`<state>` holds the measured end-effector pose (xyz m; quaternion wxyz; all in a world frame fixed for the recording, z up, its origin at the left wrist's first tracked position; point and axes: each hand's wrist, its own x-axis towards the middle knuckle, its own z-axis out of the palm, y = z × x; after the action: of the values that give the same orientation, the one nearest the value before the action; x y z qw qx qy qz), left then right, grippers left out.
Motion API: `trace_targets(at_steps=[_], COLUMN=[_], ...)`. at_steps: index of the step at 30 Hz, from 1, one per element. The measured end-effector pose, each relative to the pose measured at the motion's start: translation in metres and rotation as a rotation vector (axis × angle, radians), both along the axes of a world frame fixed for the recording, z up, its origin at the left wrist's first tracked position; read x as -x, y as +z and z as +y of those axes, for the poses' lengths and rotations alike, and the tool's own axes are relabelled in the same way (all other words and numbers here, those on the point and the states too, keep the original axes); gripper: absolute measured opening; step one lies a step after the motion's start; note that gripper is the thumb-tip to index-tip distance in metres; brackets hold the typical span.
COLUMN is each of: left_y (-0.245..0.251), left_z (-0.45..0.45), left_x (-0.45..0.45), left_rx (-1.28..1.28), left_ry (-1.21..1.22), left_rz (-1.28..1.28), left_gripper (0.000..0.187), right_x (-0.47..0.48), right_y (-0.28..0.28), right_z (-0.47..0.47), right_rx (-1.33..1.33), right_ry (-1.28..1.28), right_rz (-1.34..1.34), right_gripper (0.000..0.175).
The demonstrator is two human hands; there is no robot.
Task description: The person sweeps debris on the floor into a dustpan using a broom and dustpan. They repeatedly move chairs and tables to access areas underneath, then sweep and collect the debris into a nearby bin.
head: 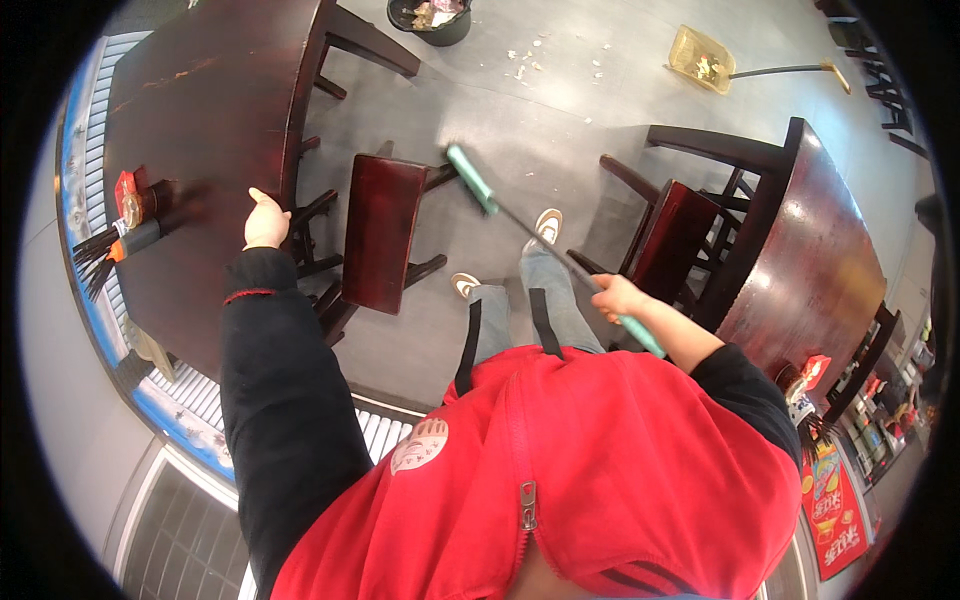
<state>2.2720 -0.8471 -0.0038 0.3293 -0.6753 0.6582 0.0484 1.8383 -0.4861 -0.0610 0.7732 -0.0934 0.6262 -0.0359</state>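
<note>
My right hand (619,297) is closed around the dark pole of a broom or similar long-handled tool (541,241), below its green end grip. The tool's green head (472,180) lies low over the grey floor, beyond my shoes and beside a dark red wooden stool (382,232). My left hand (267,219) rests at the edge of a dark wooden table (210,97) on the left, with nothing seen in it. Whether its fingers grip the edge is unclear. Pale scraps (525,67) are scattered on the floor farther ahead.
A yellowish long-handled dustpan (701,61) holding debris is at the upper right. A black bin (442,30) with waste is at the top. Another wooden table (814,262) and a stool (673,232) stand on the right. Chopstick containers (141,238) sit on the left table.
</note>
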Motion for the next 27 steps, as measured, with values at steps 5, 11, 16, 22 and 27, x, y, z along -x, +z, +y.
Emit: trace_targets(at_steps=[5, 11, 16, 22, 27], left_y=[-0.001, 0.000, -0.001, -0.005, -0.029], left_z=[0.000, -0.001, -0.001, -0.009, -0.025], left_x=[-0.003, 0.000, 0.003, 0.005, 0.001], left_rx=[-0.003, 0.005, -0.019, -0.029, 0.054], left_ry=[-0.035, 0.005, 0.017, 0.009, -0.174], left_rz=[0.069, 0.086, 0.086, 0.084, 0.189], left_gripper=[0.085, 0.085, 0.084, 0.083, 0.082], right_x=[0.021, 0.147, 0.174, 0.154, 0.074], right_y=[-0.039, -0.030, -0.026, -0.054, -0.028], right_z=[-0.014, -0.087, -0.154, -0.149, -0.080], right_rx=[-0.037, 0.092, 0.286, 0.549, 0.246], right_ry=[0.120, 0.414, 0.820, 0.593, 0.180], right_rz=[0.245, 0.366, 0.697, 0.887, 0.687], right_gripper=[0.026, 0.055, 0.037, 0.047, 0.056])
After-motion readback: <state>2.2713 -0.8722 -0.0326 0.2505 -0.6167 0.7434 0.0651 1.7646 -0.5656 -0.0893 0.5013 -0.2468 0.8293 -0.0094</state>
